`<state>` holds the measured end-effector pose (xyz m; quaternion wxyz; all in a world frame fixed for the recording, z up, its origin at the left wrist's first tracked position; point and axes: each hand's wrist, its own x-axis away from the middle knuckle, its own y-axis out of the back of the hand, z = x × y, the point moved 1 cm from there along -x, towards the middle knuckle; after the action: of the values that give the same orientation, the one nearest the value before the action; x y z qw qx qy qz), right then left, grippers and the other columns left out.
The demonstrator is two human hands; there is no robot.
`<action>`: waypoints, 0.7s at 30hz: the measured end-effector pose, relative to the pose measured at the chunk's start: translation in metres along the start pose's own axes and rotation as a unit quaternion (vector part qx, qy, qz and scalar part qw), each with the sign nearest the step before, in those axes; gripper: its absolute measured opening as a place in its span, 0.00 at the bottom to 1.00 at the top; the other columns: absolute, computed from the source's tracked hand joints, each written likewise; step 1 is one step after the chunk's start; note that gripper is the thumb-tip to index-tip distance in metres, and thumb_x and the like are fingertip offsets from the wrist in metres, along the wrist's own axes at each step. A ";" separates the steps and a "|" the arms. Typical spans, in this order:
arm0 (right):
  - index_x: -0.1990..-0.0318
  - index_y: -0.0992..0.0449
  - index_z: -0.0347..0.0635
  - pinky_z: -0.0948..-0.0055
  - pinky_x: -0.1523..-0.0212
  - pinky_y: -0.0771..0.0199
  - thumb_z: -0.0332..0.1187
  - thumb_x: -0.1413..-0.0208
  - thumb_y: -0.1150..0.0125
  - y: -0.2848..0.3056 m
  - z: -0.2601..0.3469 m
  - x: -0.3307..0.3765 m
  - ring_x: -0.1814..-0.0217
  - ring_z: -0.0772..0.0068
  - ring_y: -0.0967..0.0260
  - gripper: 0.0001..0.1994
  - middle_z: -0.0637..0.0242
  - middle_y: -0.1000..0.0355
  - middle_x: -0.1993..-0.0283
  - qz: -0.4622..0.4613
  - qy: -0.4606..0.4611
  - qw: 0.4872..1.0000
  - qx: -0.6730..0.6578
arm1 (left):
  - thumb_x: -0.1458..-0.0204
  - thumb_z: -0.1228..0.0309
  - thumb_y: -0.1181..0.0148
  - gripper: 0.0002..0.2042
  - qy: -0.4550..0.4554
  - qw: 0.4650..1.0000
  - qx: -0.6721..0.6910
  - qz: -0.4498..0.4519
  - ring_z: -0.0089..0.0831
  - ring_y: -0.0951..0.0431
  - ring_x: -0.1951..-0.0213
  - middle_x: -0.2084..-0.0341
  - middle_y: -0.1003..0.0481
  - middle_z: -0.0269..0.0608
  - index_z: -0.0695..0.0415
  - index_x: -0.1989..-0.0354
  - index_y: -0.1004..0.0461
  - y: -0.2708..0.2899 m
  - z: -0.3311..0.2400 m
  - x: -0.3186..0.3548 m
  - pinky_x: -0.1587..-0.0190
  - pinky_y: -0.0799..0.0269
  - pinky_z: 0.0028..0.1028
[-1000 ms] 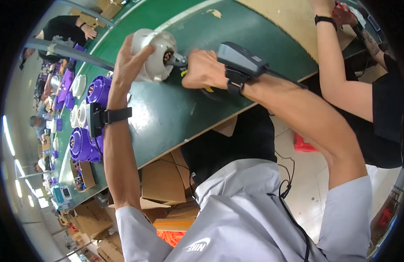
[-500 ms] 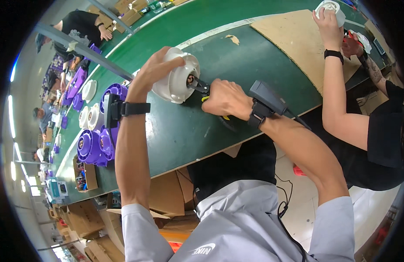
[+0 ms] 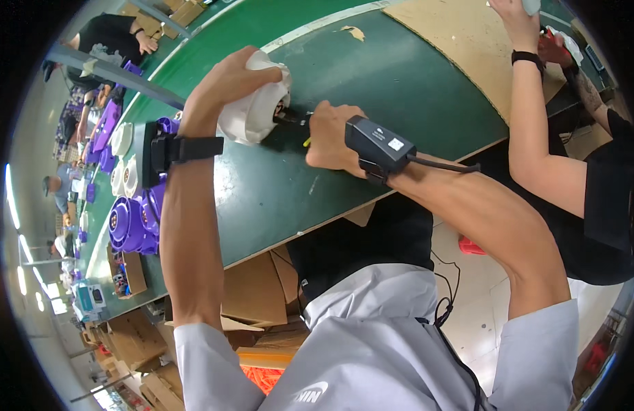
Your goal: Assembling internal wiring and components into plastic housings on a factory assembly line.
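A white round plastic housing [image 3: 250, 115] is tipped on its side above the green worktable [image 3: 283, 195], its hollow turned toward my right. My left hand [image 3: 229, 81] is wrapped over its top and far side. My right hand [image 3: 334, 135] is closed around pliers [image 3: 294, 118] with dark jaws; a bit of yellow handle shows under the fist. The jaws reach into the housing's opening, where copper-coloured parts are visible. What the jaw tips touch is hidden.
Purple housings [image 3: 127, 225] stand left of my left forearm, near a small box of parts [image 3: 128, 274]. A cardboard sheet [image 3: 461, 48] lies at the right. Beside it a co-worker's bare arm [image 3: 529, 123] reaches over the table. A grey metal post [image 3: 118, 77] slants across the left.
The housing has shifted left and away from me, and its opening has turned further to the right. My right hand has followed to the left with the pliers, its wrist rolled over.
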<state>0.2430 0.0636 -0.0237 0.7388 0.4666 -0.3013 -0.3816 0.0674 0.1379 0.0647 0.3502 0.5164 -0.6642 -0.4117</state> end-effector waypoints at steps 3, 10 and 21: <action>0.65 0.28 0.23 0.50 0.59 0.26 0.35 0.64 0.38 -0.024 0.004 -0.004 0.63 0.43 0.24 0.21 0.41 0.26 0.67 -0.105 -0.057 0.991 0.065 | 0.58 0.53 0.35 0.29 0.007 0.998 0.042 0.043 0.40 0.20 0.60 0.61 0.22 0.53 0.63 0.51 0.26 0.007 -0.002 -0.011 0.57 0.25 0.34; 0.65 0.28 0.26 0.51 0.55 0.34 0.34 0.65 0.40 0.018 0.010 0.013 0.62 0.46 0.25 0.20 0.47 0.24 0.68 -0.125 -0.104 0.984 -0.078 | 0.56 0.53 0.36 0.28 0.041 0.999 0.018 0.026 0.40 0.21 0.60 0.62 0.22 0.53 0.65 0.53 0.26 0.015 0.016 -0.002 0.58 0.26 0.33; 0.68 0.31 0.32 0.52 0.57 0.39 0.35 0.67 0.41 0.036 0.023 0.034 0.60 0.47 0.33 0.17 0.47 0.31 0.66 -0.166 -0.057 0.984 -0.027 | 0.48 0.62 0.38 0.18 0.147 0.911 0.378 0.068 0.28 0.22 0.62 0.62 0.23 0.40 0.60 0.53 0.25 0.015 0.036 0.039 0.59 0.24 0.26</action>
<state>0.2525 0.0338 0.0210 0.6593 0.4676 -0.2511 -0.5326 0.0209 0.1088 0.0655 0.2498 0.6187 -0.7445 -0.0242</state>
